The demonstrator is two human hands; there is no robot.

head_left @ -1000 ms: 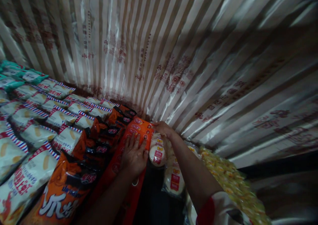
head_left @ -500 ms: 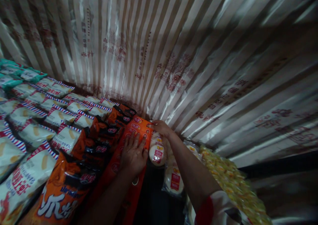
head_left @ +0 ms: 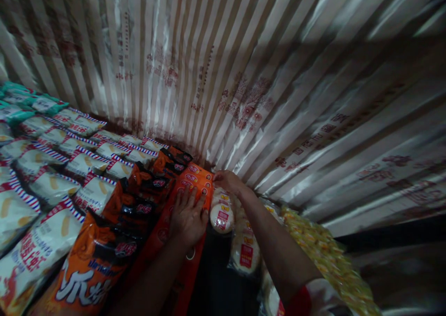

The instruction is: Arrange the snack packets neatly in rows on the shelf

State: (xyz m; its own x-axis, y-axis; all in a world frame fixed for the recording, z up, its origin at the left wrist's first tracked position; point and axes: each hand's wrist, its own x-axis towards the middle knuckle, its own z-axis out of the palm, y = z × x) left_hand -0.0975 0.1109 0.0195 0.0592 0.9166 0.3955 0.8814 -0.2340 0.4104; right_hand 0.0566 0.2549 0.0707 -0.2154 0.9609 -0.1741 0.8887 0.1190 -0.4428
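Observation:
A long orange-red printed carton [head_left: 197,179] with a row of round holes along its right side runs away from me towards the striped sheet. My left hand [head_left: 188,216] lies on top of it, fingers spread and pressed flat. At the carton's far right corner is my right hand [head_left: 228,182], its fingers bent and drawn together against the edge; what they hold, if anything, is hidden. Just below that hand sit clear packs of round white crackers [head_left: 222,217] with red labels. Another cracker pack [head_left: 245,253] lies nearer, left of my right forearm.
Orange-and-black snack bags [head_left: 94,265] line the carton's left side. Farther left are rows of white snack bags [head_left: 52,186] and green bags [head_left: 45,103]. Yellow-wrapped packs [head_left: 320,251] lie on the right. A striped, printed foil-like sheet [head_left: 195,74] rises behind everything.
The view has shifted very slightly. My right hand's fingers look a little more curled at the carton's corner. My left hand stays flat in the same place.

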